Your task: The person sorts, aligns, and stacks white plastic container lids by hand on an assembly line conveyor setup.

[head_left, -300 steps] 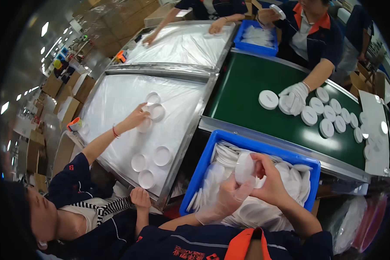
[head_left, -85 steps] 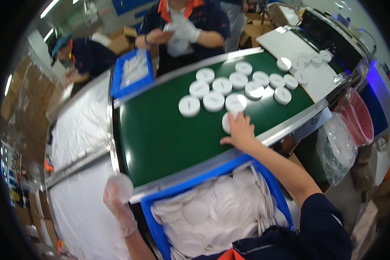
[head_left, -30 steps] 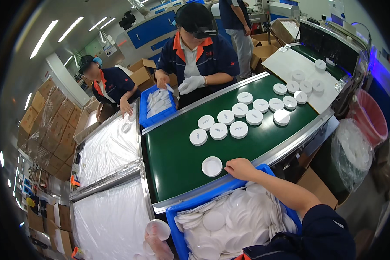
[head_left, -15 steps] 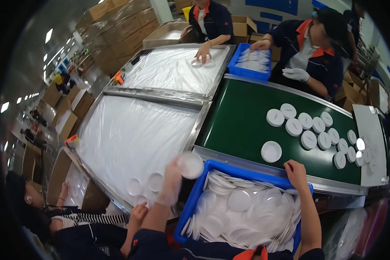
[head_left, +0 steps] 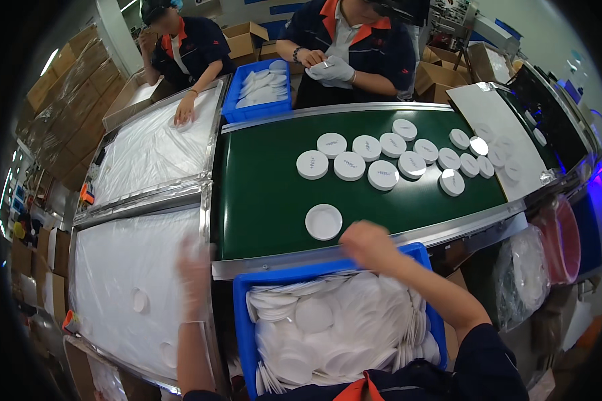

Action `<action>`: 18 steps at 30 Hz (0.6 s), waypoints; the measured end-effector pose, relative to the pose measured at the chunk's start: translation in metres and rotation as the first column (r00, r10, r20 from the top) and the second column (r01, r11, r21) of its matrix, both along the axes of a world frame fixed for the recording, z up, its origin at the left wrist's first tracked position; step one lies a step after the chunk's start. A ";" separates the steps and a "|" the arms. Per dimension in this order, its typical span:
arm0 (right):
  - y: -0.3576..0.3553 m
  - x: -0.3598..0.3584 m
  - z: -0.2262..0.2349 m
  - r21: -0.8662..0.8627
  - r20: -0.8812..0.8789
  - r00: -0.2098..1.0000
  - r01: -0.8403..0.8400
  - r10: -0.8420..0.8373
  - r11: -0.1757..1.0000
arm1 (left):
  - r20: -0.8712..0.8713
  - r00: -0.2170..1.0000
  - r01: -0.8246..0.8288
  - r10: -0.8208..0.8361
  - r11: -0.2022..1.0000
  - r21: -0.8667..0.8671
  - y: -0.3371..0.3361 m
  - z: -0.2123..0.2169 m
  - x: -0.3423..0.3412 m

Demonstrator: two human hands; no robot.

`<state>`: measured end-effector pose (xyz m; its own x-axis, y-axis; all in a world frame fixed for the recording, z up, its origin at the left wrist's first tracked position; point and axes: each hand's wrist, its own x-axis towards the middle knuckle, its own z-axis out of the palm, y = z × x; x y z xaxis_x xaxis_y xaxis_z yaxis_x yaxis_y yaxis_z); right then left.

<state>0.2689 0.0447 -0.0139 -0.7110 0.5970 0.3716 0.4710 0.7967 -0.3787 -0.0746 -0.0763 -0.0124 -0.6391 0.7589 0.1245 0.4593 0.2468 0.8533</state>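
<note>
We are holding our left hand [head_left: 192,275] over the counter's [head_left: 107,267] right edge and, past a white cap [head_left: 324,222] near the green belt's [head_left: 267,194] front edge, our right hand [head_left: 368,246], both grips too blurred to tell opening or contents.

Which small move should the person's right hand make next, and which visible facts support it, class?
Probably the right hand should reach slightly left for the white round cap lying open side up on the green conveyor belt: it is the belt's nearest cap to that hand, and sits apart from the clustered caps, most showing printed faces.
</note>
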 end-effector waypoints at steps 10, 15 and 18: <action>-0.108 -0.052 -0.022 -0.540 0.188 0.924 -0.185 0.332 0.821 | -0.607 0.719 0.218 -0.338 0.939 -0.265 0.128 -0.012 0.109; -0.105 -0.061 -0.017 -0.222 0.286 0.934 -0.154 0.215 0.963 | -0.075 0.990 0.099 -0.122 0.960 -0.263 0.094 0.006 0.120; -0.118 -0.073 -0.024 0.005 0.225 0.945 -0.244 0.237 0.970 | -0.482 0.862 0.135 -0.157 0.988 -0.081 0.096 -0.012 0.116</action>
<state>0.1956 -0.0737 -0.0376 -0.8984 0.3885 0.2049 0.3331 0.9067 -0.2587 0.0415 0.0192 -0.0243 -0.3878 0.8507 0.3549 0.8462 0.1760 0.5029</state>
